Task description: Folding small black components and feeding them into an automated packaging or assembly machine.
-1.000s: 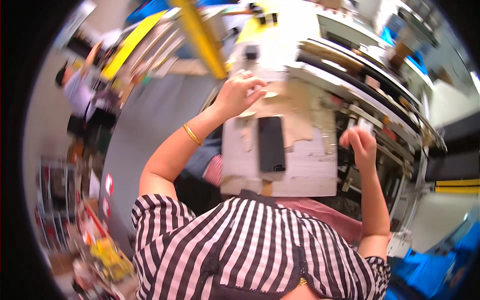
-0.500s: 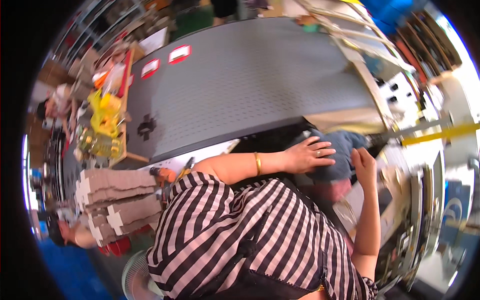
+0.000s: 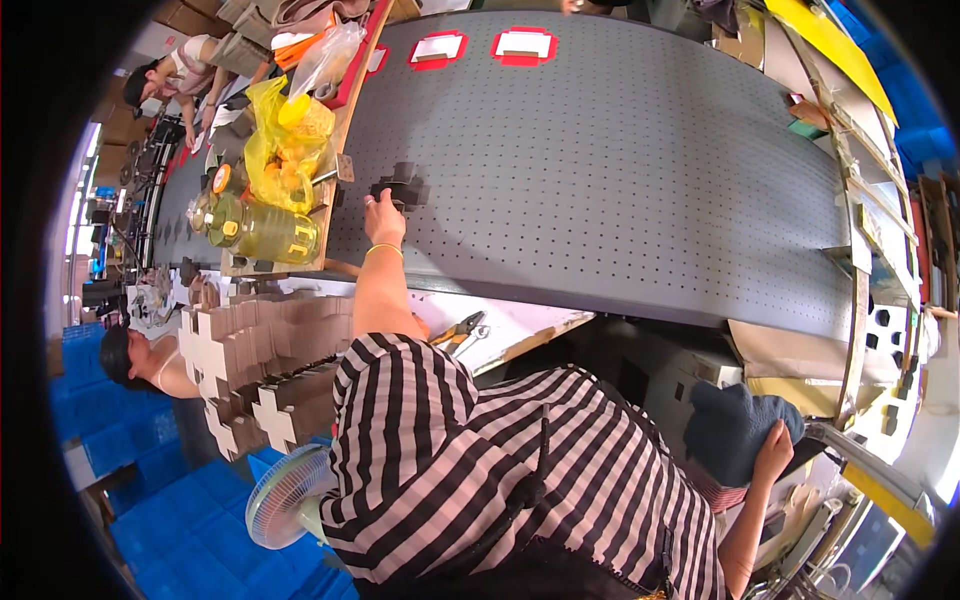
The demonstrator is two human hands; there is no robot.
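Note:
My left hand (image 3: 384, 220) reaches out over the left end of the grey perforated table (image 3: 600, 180). Its fingers are closed at the near edge of a black flat cut-out piece (image 3: 408, 188) with notched sides, which looks smeared by motion. At the lower right, my right hand (image 3: 774, 455) grips the side of a bunched dark blue-grey cloth (image 3: 735, 430), its fingers curled against the fabric. Something reddish shows beneath the cloth, mostly hidden.
Left of the table stand a yellow plastic bag (image 3: 275, 150) and a large greenish bottle (image 3: 265, 230). Stacked notched cardboard pieces (image 3: 285, 350), a fan (image 3: 290, 497) and pliers (image 3: 458, 330) lie closer. A wooden frame (image 3: 858, 290) borders the right. Other people work at the left.
My left hand has left the cloth and swung left to the black piece. My right hand, beside the cloth before, now holds it. The view has turned.

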